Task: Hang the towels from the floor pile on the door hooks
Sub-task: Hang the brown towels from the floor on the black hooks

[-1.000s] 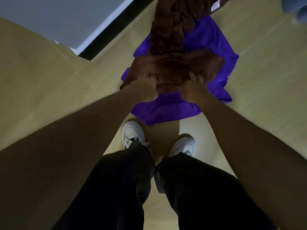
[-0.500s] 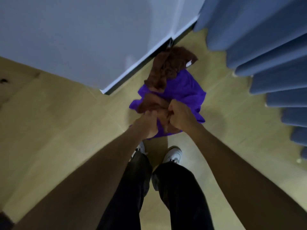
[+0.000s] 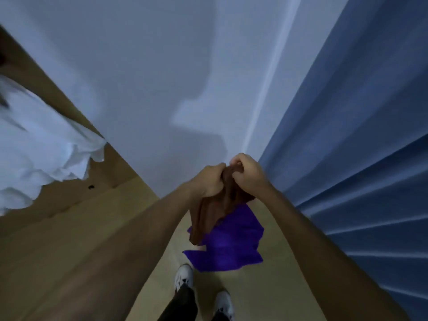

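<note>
Where the frame bottoms out, two white shoes [image 3: 184, 278] and dark trouser legs [image 3: 180, 304] stand on the pale wood floor [image 3: 81, 262]; the right shoe is cut off by the lower edge. Both forearms enter from the bottom corners, blurred and in shadow, and meet mid-frame.

Purple towel [image 3: 228, 246] lies on the floor just ahead of the shoes, crumpled, its upper edge covered by hanging brown cloth.

Brown towel [image 3: 215, 209] is lifted off the floor, bunched at the top and draping down over the purple one. Left hand [image 3: 209, 181] has its fingers curled tight into the bunched top. Right hand [image 3: 246, 173] grips the same bunch from the other side, thumb and fingers clamped on the cloth. Hands touch or nearly touch; the fabric between them is mostly hidden by knuckles.

Beyond: pale wall [image 3: 150, 77] with a soft shadow across it. Blue pleated curtain [image 3: 359, 135] fills the right side. At left, white fabric [image 3: 34, 154] hangs in, motion-blurred, possibly a towel or sheet — cannot tell which. Brown wooden panel [image 3: 58, 105] behind it, cut off by the left edge.
</note>
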